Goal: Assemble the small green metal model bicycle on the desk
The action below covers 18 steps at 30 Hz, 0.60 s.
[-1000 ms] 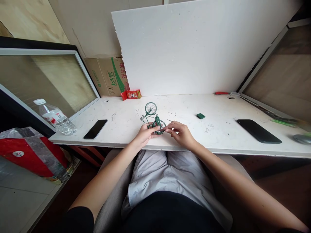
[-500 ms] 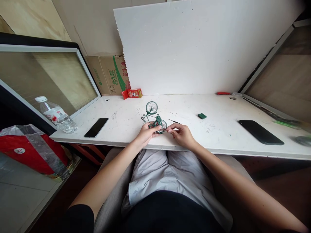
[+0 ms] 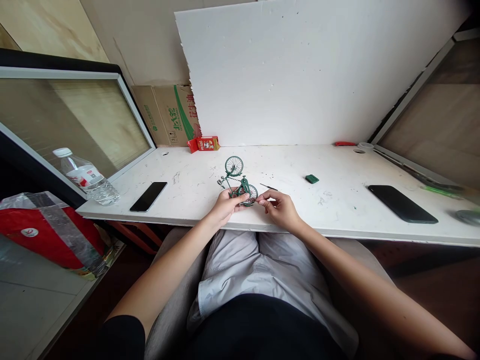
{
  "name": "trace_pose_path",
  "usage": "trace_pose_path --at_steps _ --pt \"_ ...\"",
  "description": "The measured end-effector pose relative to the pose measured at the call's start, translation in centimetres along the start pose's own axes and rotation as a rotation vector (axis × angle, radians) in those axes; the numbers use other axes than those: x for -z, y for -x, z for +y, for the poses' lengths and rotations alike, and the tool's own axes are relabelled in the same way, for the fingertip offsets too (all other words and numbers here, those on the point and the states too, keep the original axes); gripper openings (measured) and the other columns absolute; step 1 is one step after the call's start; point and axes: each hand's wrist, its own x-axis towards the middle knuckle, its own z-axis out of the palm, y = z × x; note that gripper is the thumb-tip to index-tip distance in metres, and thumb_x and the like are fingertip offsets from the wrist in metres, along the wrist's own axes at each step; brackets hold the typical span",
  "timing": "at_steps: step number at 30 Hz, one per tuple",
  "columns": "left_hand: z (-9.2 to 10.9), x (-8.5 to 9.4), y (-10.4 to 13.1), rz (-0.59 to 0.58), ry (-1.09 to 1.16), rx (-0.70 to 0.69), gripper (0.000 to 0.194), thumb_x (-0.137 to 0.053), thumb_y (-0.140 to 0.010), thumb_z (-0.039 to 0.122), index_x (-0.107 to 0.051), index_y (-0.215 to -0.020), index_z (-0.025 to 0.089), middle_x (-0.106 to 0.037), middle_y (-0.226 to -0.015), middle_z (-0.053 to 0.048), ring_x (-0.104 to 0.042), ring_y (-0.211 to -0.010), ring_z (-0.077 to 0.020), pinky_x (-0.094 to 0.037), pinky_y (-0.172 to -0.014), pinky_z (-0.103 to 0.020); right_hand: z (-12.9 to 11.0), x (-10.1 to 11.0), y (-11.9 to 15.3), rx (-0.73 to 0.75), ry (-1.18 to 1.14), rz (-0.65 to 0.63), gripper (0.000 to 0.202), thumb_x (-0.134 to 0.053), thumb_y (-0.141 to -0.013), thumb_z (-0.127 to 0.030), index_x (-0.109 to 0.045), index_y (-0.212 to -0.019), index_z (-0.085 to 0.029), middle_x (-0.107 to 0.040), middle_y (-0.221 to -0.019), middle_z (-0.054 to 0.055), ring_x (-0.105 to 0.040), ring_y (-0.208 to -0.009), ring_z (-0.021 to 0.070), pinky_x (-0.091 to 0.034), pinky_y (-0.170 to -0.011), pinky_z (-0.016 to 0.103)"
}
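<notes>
A small green model bicycle [image 3: 234, 166] is tilted over the front of the white table, one spoked wheel pointing away from me. My left hand [image 3: 226, 206] grips it around the near wheel, thumb on top and fingers beneath. Against the right side of that wheel, my right hand [image 3: 276, 205] has its thumb and forefinger pinched together. Whatever lies between those fingertips is too small to make out. Just beyond my right hand lies a thin dark screwdriver-like tool [image 3: 268, 187], partly hidden. Farther right on the table is a small green block-shaped piece [image 3: 312, 178].
On the left of the table [image 3: 195, 200] are a water bottle [image 3: 88, 177] and a phone [image 3: 149, 196]. A red box [image 3: 208, 143] sits at the back before a carton [image 3: 165, 117]. A black phone-like slab [image 3: 402, 204] lies right. White foam board [image 3: 277, 75] stands behind.
</notes>
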Motion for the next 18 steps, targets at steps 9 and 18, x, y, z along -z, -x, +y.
trace_pose_path --at_steps 9,18 --pt "0.0 -0.3 0.2 0.007 -0.025 -0.013 0.047 -0.100 -0.066 0.026 -0.070 -0.101 0.014 -0.078 -0.106 -0.008 -0.074 -0.096 -0.0206 -0.059 -0.098 -0.044 -0.3 0.0 0.0 0.035 0.061 -0.001 0.024 -0.069 -0.098 -0.044 -0.077 -0.092 -0.022 -0.079 -0.096 0.009 -0.072 -0.083 0.0231 -0.061 -0.067 0.035" --pt "0.2 -0.7 0.5 0.044 -0.035 -0.024 0.051 -0.099 -0.065 0.024 -0.069 -0.106 0.014 -0.077 -0.111 -0.010 -0.073 -0.096 -0.0207 -0.060 -0.096 -0.046 -1.0 -0.3 0.5 0.258 0.333 -0.041 0.025 -0.061 -0.102 -0.025 -0.081 -0.116 -0.025 -0.074 -0.096 0.009 -0.069 -0.079 0.0204 -0.058 -0.069 0.035"
